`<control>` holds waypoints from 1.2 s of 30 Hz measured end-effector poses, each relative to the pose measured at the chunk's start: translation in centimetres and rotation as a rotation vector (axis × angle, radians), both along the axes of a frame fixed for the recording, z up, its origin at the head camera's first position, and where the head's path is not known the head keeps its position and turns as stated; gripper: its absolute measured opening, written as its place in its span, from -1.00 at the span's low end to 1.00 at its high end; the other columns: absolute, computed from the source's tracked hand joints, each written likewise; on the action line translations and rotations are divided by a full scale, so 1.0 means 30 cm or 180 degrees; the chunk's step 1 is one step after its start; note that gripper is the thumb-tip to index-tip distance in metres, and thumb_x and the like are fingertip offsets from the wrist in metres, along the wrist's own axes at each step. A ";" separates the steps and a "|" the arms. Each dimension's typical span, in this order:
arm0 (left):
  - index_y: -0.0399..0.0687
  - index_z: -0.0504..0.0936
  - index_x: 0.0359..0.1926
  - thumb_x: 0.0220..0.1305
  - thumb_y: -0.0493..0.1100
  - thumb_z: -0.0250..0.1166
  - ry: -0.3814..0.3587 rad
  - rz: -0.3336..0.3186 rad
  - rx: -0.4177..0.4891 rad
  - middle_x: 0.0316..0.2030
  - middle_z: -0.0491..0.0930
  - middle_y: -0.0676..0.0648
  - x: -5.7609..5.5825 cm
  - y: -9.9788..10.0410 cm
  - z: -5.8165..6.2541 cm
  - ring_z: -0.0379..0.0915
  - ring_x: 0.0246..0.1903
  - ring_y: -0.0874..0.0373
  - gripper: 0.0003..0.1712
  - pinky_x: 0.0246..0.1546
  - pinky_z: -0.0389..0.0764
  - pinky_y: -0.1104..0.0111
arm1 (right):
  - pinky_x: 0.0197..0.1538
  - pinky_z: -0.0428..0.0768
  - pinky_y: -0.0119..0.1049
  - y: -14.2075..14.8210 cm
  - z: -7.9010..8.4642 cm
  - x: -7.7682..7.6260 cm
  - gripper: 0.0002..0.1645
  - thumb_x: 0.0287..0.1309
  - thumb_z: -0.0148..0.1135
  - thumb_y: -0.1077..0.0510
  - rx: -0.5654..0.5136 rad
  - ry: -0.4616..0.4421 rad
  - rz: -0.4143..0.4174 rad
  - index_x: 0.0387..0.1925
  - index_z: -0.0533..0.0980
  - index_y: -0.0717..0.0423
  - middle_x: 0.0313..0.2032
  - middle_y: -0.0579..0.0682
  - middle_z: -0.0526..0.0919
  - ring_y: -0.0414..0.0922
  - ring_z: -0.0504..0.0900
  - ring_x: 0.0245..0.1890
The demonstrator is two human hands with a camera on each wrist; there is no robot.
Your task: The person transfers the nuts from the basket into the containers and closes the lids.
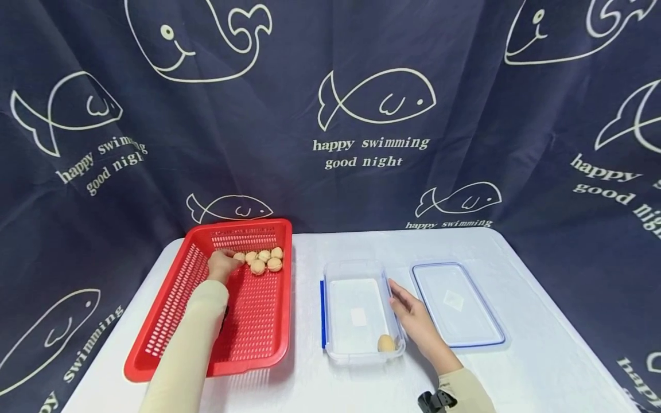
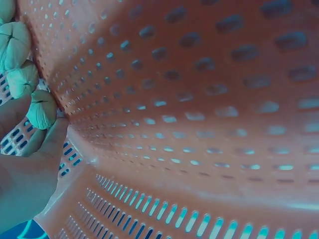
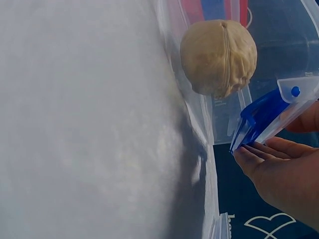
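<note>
A red plastic basket [image 1: 260,321] stands at the left with several walnuts [image 1: 258,267] grouped at its far end. Inside it, my left hand [image 1: 222,265] pinches the leftmost walnut [image 2: 42,109] between thumb and fingers, close to the basket wall. To the right is a clear food container [image 1: 341,332] without its lid. One walnut [image 1: 385,343] lies in its near right corner. My right hand [image 1: 413,315] holds the container's right side, thumb at the rim and fingers against the outer blue latch [image 3: 264,117].
A clear lid with a blue seal [image 1: 467,304] lies flat on the white table [image 1: 304,384], right of the container and beside my right hand. Another blue latch [image 1: 323,315] hangs on the container's left side. A dark curtain [image 1: 289,143] rises behind the table.
</note>
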State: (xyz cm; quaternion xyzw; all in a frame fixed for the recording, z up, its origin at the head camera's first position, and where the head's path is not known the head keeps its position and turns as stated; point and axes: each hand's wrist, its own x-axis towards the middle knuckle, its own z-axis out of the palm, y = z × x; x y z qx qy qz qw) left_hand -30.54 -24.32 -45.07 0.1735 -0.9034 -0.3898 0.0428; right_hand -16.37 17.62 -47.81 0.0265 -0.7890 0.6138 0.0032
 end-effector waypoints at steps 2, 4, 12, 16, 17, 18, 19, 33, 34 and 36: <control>-0.47 0.56 -0.11 -0.04 -0.27 0.36 0.0004 -0.0039 -0.0125 -0.09 0.55 -0.42 -0.003 0.000 -0.001 0.39 -0.03 -0.30 -0.55 0.09 0.40 0.02 | 0.32 0.21 -0.26 -0.001 0.000 0.000 -0.43 0.40 -0.01 0.23 0.0015 0.0027 -0.0012 0.38 0.19 0.29 0.37 0.23 0.22 0.10 0.21 0.37; -0.48 0.55 -0.11 -0.05 -0.28 0.35 0.0005 -0.0108 -0.0250 -0.10 0.55 -0.42 -0.003 0.002 0.002 0.39 -0.03 -0.32 -0.55 0.09 0.40 0.01 | 0.32 0.20 -0.25 -0.001 0.001 0.003 -0.42 0.41 -0.01 0.23 0.0026 0.0030 -0.0012 0.38 0.18 0.29 0.37 0.23 0.22 0.10 0.20 0.37; -0.45 0.57 -0.18 -0.03 -0.26 0.35 0.0066 -0.0167 -0.0428 -0.22 0.56 -0.41 0.009 0.003 -0.002 0.45 -0.15 -0.27 -0.62 -0.03 0.46 0.00 | 0.33 0.20 -0.23 -0.007 0.006 0.015 -0.42 0.41 -0.02 0.21 -0.0038 -0.0044 0.0000 0.39 0.17 0.26 0.39 0.22 0.20 0.10 0.19 0.38; -0.43 0.58 -0.24 -0.06 -0.26 0.36 0.0069 -0.0167 -0.0466 -0.26 0.58 -0.39 0.012 0.005 -0.003 0.46 -0.19 -0.26 -0.65 -0.07 0.48 0.00 | 0.33 0.20 -0.23 -0.006 0.003 0.017 -0.42 0.41 -0.01 0.21 -0.0022 -0.0040 -0.0018 0.39 0.19 0.26 0.38 0.22 0.21 0.10 0.20 0.38; -0.43 0.58 -0.25 -0.07 -0.26 0.36 0.0074 -0.0169 -0.0484 -0.27 0.58 -0.39 0.011 0.006 -0.003 0.46 -0.20 -0.26 -0.66 -0.09 0.48 0.00 | 0.33 0.20 -0.22 -0.005 0.002 0.018 -0.42 0.41 -0.01 0.21 -0.0017 -0.0037 -0.0024 0.39 0.19 0.26 0.38 0.22 0.21 0.10 0.20 0.38; -0.42 0.59 -0.26 -0.08 -0.26 0.36 0.0083 -0.0165 -0.0495 -0.27 0.58 -0.39 0.011 0.006 -0.003 0.47 -0.20 -0.26 -0.66 -0.09 0.48 0.00 | 0.33 0.20 -0.22 -0.004 0.002 0.018 -0.42 0.41 -0.01 0.21 -0.0014 -0.0034 -0.0027 0.39 0.19 0.27 0.38 0.22 0.22 0.10 0.20 0.37; -0.42 0.59 -0.27 -0.08 -0.26 0.36 0.0095 -0.0161 -0.0496 -0.27 0.58 -0.39 0.010 0.007 -0.001 0.47 -0.20 -0.26 -0.66 -0.10 0.49 0.00 | 0.33 0.20 -0.22 -0.004 0.002 0.017 -0.42 0.41 -0.01 0.21 -0.0016 -0.0028 -0.0029 0.38 0.19 0.27 0.38 0.22 0.22 0.10 0.20 0.37; -0.48 0.57 -0.08 0.03 -0.26 0.34 0.0077 -0.0084 -0.0296 -0.10 0.55 -0.42 0.035 0.006 0.060 0.39 -0.02 -0.32 -0.57 0.05 0.43 -0.02 | 0.34 0.19 -0.21 -0.004 0.005 0.013 -0.42 0.41 -0.02 0.22 0.0010 -0.0024 -0.0023 0.39 0.18 0.27 0.38 0.23 0.21 0.10 0.19 0.38; -0.48 0.58 -0.09 0.05 -0.26 0.34 0.0095 -0.0076 -0.0267 -0.09 0.55 -0.42 0.036 0.007 0.064 0.38 -0.02 -0.31 -0.58 0.05 0.42 -0.02 | 0.34 0.19 -0.21 -0.005 0.005 0.013 -0.42 0.41 -0.02 0.22 0.0011 -0.0027 -0.0025 0.39 0.18 0.27 0.38 0.22 0.21 0.10 0.19 0.38; -0.48 0.58 -0.09 0.05 -0.26 0.35 0.0154 -0.0084 -0.0224 -0.09 0.55 -0.42 0.038 0.011 0.072 0.39 -0.02 -0.30 -0.58 0.06 0.41 -0.01 | 0.34 0.19 -0.21 -0.005 0.005 0.014 -0.42 0.41 -0.02 0.23 0.0005 -0.0029 -0.0023 0.39 0.18 0.27 0.38 0.23 0.21 0.10 0.19 0.38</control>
